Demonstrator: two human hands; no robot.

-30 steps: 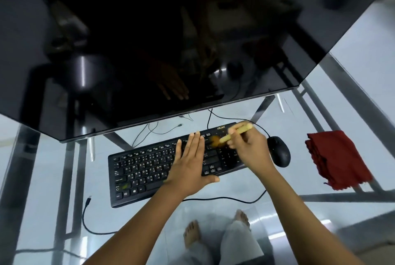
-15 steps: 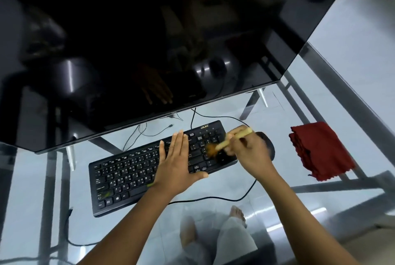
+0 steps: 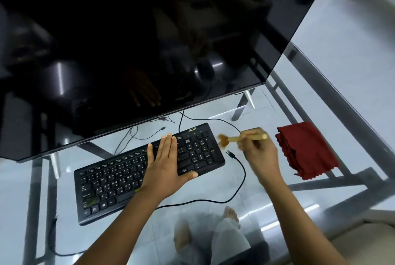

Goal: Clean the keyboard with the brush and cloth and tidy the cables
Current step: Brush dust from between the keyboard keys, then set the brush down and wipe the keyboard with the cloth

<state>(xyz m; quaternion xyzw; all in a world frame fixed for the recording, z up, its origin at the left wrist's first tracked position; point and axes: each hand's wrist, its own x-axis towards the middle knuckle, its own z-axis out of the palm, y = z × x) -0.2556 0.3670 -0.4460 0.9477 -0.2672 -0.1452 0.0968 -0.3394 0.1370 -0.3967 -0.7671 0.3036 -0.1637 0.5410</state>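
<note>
The right hand [image 3: 259, 157] pinched the brush [image 3: 234, 138] just past the keyboard's [image 3: 111, 181] right end, bristles pointing toward it. The left hand [image 3: 166, 166] lay flat, fingers straight, across its middle.

Black keyboard [image 3: 119, 181] with white key legends and a gold logo. Pale yellow brush [image 3: 235, 138] handle, orange-brown bristles. Plain dark red cloth [image 3: 307, 149]. Black cable [image 3: 241, 179]. Glossy black monitor [image 3: 128, 40]. Clear glass surface [image 3: 333, 76] over grey metal bars.

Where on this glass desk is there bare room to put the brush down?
Bare glass left of the keyboard and in front of the red cloth. Crowded between keyboard and cloth: right hand, brush, cable plug.
</note>
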